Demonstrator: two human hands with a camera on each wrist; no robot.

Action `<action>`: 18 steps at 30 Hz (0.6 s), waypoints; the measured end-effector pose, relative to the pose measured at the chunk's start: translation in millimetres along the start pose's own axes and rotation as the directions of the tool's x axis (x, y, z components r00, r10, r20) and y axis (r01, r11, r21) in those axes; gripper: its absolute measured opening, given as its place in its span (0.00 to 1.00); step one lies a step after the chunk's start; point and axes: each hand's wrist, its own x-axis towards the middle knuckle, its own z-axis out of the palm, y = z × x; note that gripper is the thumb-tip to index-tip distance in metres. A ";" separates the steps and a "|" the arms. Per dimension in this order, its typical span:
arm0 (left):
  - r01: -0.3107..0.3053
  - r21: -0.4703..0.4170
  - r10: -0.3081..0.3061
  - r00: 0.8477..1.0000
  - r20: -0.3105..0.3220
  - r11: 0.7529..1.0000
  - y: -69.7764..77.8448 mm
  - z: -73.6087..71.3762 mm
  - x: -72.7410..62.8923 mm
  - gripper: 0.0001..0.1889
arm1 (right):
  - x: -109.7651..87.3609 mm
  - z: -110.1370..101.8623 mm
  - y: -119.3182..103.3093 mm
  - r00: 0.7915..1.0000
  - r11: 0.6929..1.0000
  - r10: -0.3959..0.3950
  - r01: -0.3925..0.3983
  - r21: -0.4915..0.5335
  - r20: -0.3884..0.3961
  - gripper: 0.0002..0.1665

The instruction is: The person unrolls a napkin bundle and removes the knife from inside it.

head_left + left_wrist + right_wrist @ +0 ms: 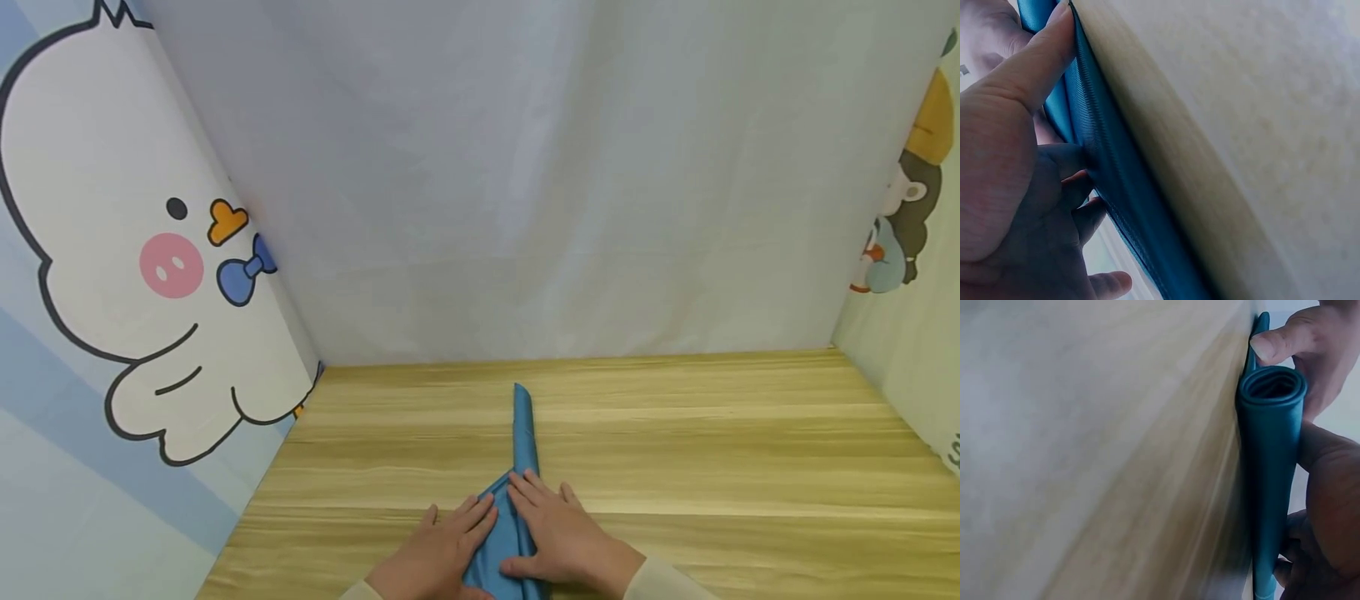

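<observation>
1. Cloth (499, 546), blue and smooth, lies on the wooden surface (712, 458) in front of the person, with one side rolled into a long tube (523, 433) and a flat part to the left of it
2. Left hand (442, 550) lies on the flat part, its fingers stretched out and not gripping; its thumb touches the cloth by the near edge
3. Right hand (561, 540) rests across the tube, its fingers nearly straight and not squeezing, with the thumb spread away to touch the flat part
4. Round layers show at the tube's near end
5. Pale curtain (525, 183) hangs behind the surface
</observation>
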 end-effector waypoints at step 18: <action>0.034 0.024 -0.034 0.999 0.002 0.999 0.6 -0.4 -0.6 0.50 | -9.8 -2.4 5.8 0.999 0.999 0.016 -0.014 0.051 -0.029 0.59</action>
